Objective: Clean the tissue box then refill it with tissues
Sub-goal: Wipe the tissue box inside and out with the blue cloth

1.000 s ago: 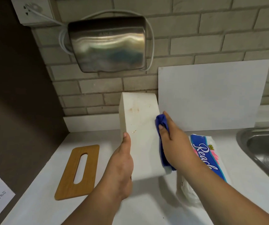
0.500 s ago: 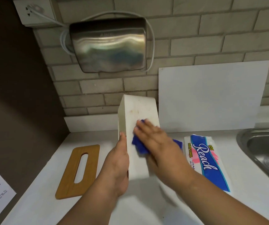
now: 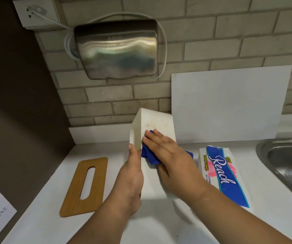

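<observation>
Slid across the stained white box, right hand presses crumpled blue cloth; left hand grips box.

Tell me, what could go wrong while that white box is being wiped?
The white plastic tissue box stands tilted, gripped only by the left hand. The right hand, pressing the blue cloth against it, could push it over. The brownish stains above the cloth may get missed.
</observation>
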`<state>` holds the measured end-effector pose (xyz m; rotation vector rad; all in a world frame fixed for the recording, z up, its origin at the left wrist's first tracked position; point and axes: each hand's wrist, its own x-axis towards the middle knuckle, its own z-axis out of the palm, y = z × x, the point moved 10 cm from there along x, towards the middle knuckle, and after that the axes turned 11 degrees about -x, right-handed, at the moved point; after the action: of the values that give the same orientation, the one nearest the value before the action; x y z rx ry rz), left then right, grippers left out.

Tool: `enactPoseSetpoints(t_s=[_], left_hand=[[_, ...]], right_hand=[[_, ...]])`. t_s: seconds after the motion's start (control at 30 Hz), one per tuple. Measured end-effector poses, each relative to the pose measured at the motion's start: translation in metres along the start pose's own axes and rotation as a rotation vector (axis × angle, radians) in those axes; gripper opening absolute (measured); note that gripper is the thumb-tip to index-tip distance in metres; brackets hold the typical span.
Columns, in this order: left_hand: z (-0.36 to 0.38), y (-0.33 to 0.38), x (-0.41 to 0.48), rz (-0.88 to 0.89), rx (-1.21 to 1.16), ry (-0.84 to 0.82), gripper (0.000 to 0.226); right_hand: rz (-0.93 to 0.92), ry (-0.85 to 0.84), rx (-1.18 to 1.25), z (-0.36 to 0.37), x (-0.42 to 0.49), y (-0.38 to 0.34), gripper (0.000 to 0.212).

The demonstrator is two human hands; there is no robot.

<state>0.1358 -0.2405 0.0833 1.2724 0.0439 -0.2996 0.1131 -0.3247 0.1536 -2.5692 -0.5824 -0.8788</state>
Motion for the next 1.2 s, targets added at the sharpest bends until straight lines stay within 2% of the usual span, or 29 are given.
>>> enactPoseSetpoints(t_s=[0.13, 0.3, 0.37, 0.43, 0.5, 0.57, 0.67, 0.73, 0.8, 0.87, 0.93, 1.0, 1.13, 1.2], left_hand=[[0.005, 0.004, 0.003, 0.017, -0.155, -0.074, 0.065], [0.008, 0.0, -0.004, -0.04, -0.37, -0.105, 0.068], [0.009, 0.001, -0.003, -0.035, -0.419, -0.133, 0.068], [0.011, 0.0, 0.0, -0.033, -0.457, -0.171, 0.07], [0.017, -0.001, 0.0, -0.043, -0.45, -0.219, 0.067], [0.015, -0.002, 0.001, -0.024, -0.413, -0.198, 0.065], [0.011, -0.001, 0.001, 0.014, -0.37, -0.175, 0.067], [0.008, -0.001, 0.0, 0.032, -0.32, -0.144, 0.064], [0.009, -0.008, 0.001, -0.03, -0.275, -0.11, 0.061], [0.006, -0.01, 0.004, -0.035, -0.221, -0.075, 0.058], [-0.001, -0.004, 0.007, -0.003, -0.21, -0.023, 0.039], [-0.007, 0.0, 0.008, 0.0, -0.261, -0.019, 0.033], [-0.019, 0.006, 0.006, 0.026, -0.29, 0.031, 0.025], [-0.02, 0.007, 0.005, 0.022, -0.296, 0.046, 0.024]], right_hand=[[0.016, -0.024, 0.14, 0.005, -0.011, -0.016, 0.071], [-0.018, -0.034, 0.22, 0.007, -0.011, -0.024, 0.069], [-0.044, -0.043, 0.197, 0.007, -0.008, -0.02, 0.067], [-0.052, 0.005, 0.076, 0.001, -0.004, -0.009, 0.063], [0.039, 0.076, -0.007, -0.006, -0.001, 0.003, 0.058], [0.1, 0.061, -0.046, -0.003, -0.002, 0.003, 0.059], [-0.043, -0.056, -0.078, 0.014, -0.009, -0.015, 0.062], [-0.07, -0.061, -0.107, 0.013, -0.007, -0.006, 0.062], [0.007, -0.009, -0.086, 0.005, -0.001, 0.01, 0.058], [0.127, 0.044, 0.04, -0.005, 0.002, 0.024, 0.053], [0.25, 0.076, 0.166, -0.018, 0.004, 0.038, 0.049], [0.408, 0.059, 0.261, -0.031, 0.005, 0.06, 0.04], [0.567, -0.038, 0.146, -0.046, 0.006, 0.098, 0.036], [0.643, -0.022, 0.175, -0.052, 0.003, 0.109, 0.033]])
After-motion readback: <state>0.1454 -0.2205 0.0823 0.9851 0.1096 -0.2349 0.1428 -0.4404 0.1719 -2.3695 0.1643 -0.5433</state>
